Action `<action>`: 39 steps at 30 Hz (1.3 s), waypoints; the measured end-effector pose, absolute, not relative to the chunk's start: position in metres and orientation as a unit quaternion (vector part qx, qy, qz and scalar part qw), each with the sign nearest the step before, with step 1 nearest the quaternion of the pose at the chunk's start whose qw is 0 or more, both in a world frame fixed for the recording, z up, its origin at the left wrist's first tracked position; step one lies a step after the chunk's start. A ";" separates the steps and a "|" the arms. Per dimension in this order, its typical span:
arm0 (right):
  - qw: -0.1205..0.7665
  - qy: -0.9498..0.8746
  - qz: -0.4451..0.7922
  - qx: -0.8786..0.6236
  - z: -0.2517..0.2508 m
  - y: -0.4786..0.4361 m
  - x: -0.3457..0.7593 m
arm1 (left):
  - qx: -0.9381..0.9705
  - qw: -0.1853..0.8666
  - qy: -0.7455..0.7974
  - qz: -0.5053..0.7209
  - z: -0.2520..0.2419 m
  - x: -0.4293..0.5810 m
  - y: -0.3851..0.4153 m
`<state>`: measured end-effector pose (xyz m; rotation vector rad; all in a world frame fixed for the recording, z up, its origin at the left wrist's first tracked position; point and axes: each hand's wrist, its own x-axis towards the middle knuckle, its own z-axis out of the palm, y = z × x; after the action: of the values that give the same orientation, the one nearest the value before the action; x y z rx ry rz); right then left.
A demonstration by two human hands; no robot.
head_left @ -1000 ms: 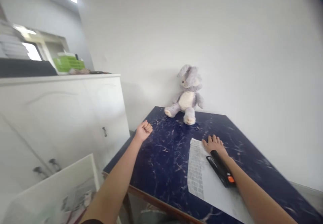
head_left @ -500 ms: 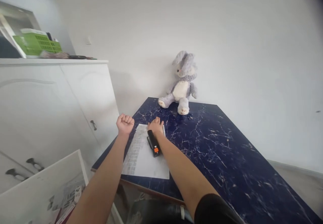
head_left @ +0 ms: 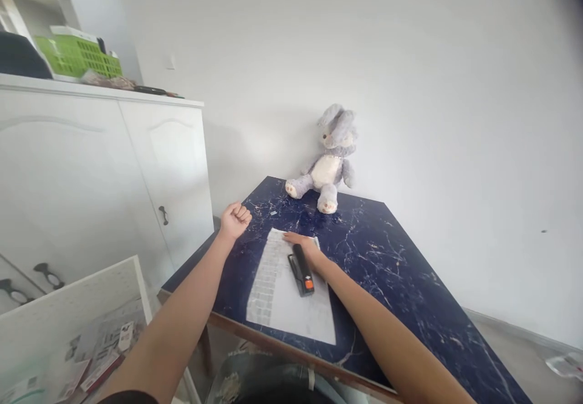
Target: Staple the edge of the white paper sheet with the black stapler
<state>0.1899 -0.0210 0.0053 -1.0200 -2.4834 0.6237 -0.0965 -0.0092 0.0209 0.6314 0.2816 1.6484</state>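
Remotely, I see the left hand [head_left: 235, 220] fisted, the right hand [head_left: 304, 243] outstretched on the paper [head_left: 289, 316] beside the stapler [head_left: 300, 273]; the white bin [head_left: 75, 304] holds packets [head_left: 101, 369].

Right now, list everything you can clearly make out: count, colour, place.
stapler: 1, black and orange, on paper
paper: 1, white, grey grid, on table
table: 1, dark blue, centre
toy: 1, grey and cream, table's far end
cabinet: 1, white, left
handles: 3, dark, on cabinet
basket: 1, green, on cabinet
box: 1, white, lower left, holding packets
wall: 1, pale, behind toy
item: 1, clear, lower right, unidentified
left grip: 1, bare, fist, near table's left edge
right grip: 1, bare, on paper beside stapler
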 end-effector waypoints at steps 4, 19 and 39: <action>0.276 -0.831 0.224 -0.428 0.012 -0.017 0.231 | 0.333 0.633 0.169 0.678 0.023 -0.060 -0.008; 0.150 -0.853 0.214 -0.452 0.032 -0.081 0.285 | 0.565 0.403 0.450 0.562 -0.030 0.069 -0.004; 0.250 -0.860 0.295 -0.335 0.017 -0.072 0.292 | 0.530 0.505 0.405 0.548 -0.014 0.073 -0.018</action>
<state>0.2921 -0.0716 0.0171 -0.9111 -2.3407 0.8031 0.0734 -0.0184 -0.0135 1.2794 0.9766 1.3220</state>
